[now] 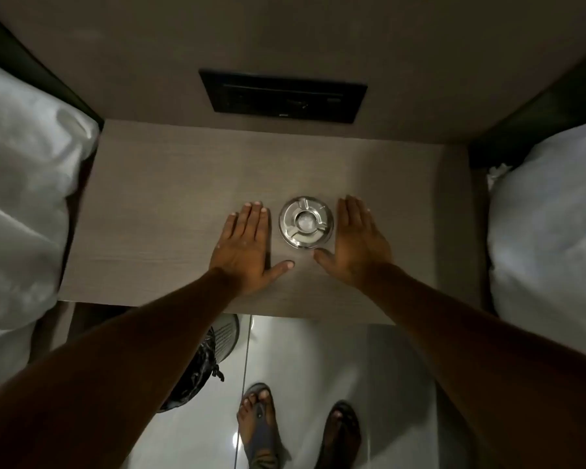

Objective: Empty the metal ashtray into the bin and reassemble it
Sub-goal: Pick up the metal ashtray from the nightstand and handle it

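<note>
While assembled, lid seated on bowl: metal ashtray (306, 222) centre frame on worktop (156, 204) | flanked by left hand (247, 243) and right hand (356, 242), both flat, released, gripping nothing, probably poised to lift | bin (200, 363) lower left on floor, beneath worktop edge, handy for tipping

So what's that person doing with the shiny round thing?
A person has both hands flat on a small wooden table, the left hand and right hand on either side of a metal ashtray. Neither hand holds it yet; its top is on. A bin with a black liner waits on the floor below.
</note>
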`<state>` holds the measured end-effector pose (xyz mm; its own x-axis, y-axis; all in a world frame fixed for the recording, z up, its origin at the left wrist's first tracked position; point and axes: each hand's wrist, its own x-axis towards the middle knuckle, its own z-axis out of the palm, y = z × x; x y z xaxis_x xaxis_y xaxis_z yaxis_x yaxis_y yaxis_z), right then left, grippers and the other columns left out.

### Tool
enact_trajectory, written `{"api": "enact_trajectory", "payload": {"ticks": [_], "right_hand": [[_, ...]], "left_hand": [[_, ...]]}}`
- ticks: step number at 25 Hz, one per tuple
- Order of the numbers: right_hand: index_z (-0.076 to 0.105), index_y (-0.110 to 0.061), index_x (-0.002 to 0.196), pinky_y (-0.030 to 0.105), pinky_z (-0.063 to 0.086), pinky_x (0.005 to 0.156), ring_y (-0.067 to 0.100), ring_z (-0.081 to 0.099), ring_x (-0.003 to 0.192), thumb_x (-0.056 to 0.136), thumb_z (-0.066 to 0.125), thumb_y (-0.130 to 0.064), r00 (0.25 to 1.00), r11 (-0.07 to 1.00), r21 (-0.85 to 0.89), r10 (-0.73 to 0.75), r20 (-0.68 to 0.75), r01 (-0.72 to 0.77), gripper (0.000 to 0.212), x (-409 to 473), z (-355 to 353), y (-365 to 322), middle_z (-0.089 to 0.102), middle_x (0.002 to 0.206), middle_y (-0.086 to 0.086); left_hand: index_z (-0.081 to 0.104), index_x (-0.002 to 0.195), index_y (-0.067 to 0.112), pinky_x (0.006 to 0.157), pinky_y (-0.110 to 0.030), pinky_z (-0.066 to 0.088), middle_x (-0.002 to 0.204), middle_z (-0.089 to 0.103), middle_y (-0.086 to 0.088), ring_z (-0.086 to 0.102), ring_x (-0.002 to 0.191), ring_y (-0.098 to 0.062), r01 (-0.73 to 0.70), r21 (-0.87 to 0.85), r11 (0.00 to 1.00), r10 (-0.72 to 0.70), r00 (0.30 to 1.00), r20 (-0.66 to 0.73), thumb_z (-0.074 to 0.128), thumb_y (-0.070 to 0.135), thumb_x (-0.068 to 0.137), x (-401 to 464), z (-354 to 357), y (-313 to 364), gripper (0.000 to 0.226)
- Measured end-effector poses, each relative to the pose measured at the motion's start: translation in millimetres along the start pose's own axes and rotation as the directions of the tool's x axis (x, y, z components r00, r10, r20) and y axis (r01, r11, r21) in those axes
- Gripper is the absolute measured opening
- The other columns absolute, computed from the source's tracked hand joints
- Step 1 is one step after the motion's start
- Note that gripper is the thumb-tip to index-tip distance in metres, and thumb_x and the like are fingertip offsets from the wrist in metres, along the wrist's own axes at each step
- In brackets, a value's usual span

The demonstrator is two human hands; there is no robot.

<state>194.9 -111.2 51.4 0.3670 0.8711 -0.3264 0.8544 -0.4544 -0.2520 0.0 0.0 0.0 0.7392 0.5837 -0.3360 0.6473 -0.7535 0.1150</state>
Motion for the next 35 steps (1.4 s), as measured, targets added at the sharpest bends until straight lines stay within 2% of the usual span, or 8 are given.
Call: {"api": "enact_trajectory", "payload": {"ticks": [10,14,16,17,19,21,25,35], "right_hand": [[0.021,-0.013,0.15,0.043,0.038,0.108,0.03,0.033,0.138,0.056,0.087,-0.045,0.968,0.978,0.002,-0.206,0.143,0.208,0.12,52,4,-22,0.032,0.153,0.01],[0.028,-0.018,0.146,0.042,0.046,0.093,0.028,0.041,0.125,0.051,0.087,-0.048,0.976,0.985,0.005,-0.169,0.138,0.17,0.115,57,1,-26,0.042,0.141,0.008],[0.029,-0.018,0.146,0.04,0.046,0.091,0.027,0.041,0.124,0.052,0.087,-0.047,0.976,0.984,0.04,-0.179,0.127,0.176,0.114,56,-7,-27,0.041,0.14,0.007],[0.028,-0.019,0.146,0.04,0.046,0.091,0.027,0.041,0.125,0.052,0.087,-0.047,0.972,0.979,0.053,-0.2,0.119,0.195,0.115,55,-12,-30,0.041,0.141,0.007],[0.027,-0.019,0.147,0.041,0.046,0.093,0.026,0.04,0.126,0.053,0.087,-0.048,0.963,0.967,0.069,-0.253,0.097,0.247,0.116,50,-23,-36,0.04,0.142,0.007],[0.026,-0.018,0.148,0.041,0.047,0.096,0.025,0.041,0.128,0.055,0.087,-0.049,0.942,0.946,0.06,-0.323,0.086,0.319,0.115,46,-35,-41,0.04,0.143,0.007],[0.028,-0.016,0.147,0.038,0.045,0.096,0.024,0.044,0.129,0.057,0.088,-0.045,0.887,0.895,0.023,-0.445,0.121,0.446,0.112,42,-51,-37,0.041,0.145,0.007],[0.025,-0.01,0.148,0.028,0.036,0.102,0.023,0.038,0.137,0.063,0.087,-0.044,0.779,0.8,0.113,-0.599,0.182,0.589,0.111,32,-58,-27,0.035,0.153,0.011]], "left_hand": [[0.013,0.16,0.001,0.127,-0.053,0.003,0.171,0.011,-0.023,0.004,0.158,-0.038,-0.07,-0.103,0.992,0.063,0.996,-0.066,0.037,0.074,0.092,16,12,-6,0.104],[0.042,0.149,-0.001,0.123,-0.054,0.027,0.155,0.046,-0.025,0.037,0.146,-0.04,-0.03,-0.514,0.857,-0.117,0.961,-0.251,0.057,0.031,0.091,18,14,7,0.068],[0.06,0.131,-0.002,0.11,-0.048,0.046,0.13,0.065,-0.021,0.058,0.124,-0.034,0.039,-0.883,0.469,-0.452,0.869,-0.202,0.055,0.02,0.09,26,10,21,0.047],[0.065,0.124,-0.004,0.104,-0.046,0.049,0.121,0.068,-0.019,0.061,0.116,-0.032,0.038,-0.994,0.099,-0.547,0.837,-0.022,0.053,0.023,0.09,32,4,26,0.045],[0.067,0.12,-0.002,0.099,-0.049,0.049,0.117,0.069,-0.019,0.061,0.113,-0.035,0.07,-0.815,-0.575,-0.294,0.912,0.285,0.05,0.042,0.095,39,-10,35,0.054],[0.066,0.131,0.005,0.105,-0.051,0.046,0.128,0.067,-0.019,0.061,0.12,-0.034,0.235,-0.546,-0.804,0.041,0.939,0.342,0.045,0.066,0.094,37,-18,44,0.075],[0.058,0.141,0.011,0.111,-0.048,0.04,0.134,0.061,-0.015,0.059,0.123,-0.031,0.309,-0.397,-0.864,0.23,0.945,0.234,0.052,0.076,0.087,33,-18,52,0.086],[0.065,0.125,0.008,0.089,-0.051,0.059,0.115,0.075,-0.016,0.07,0.109,-0.033,0.508,-0.344,-0.79,0.478,0.861,0.173,0.047,0.059,0.094,31,-11,39,0.062]]}}
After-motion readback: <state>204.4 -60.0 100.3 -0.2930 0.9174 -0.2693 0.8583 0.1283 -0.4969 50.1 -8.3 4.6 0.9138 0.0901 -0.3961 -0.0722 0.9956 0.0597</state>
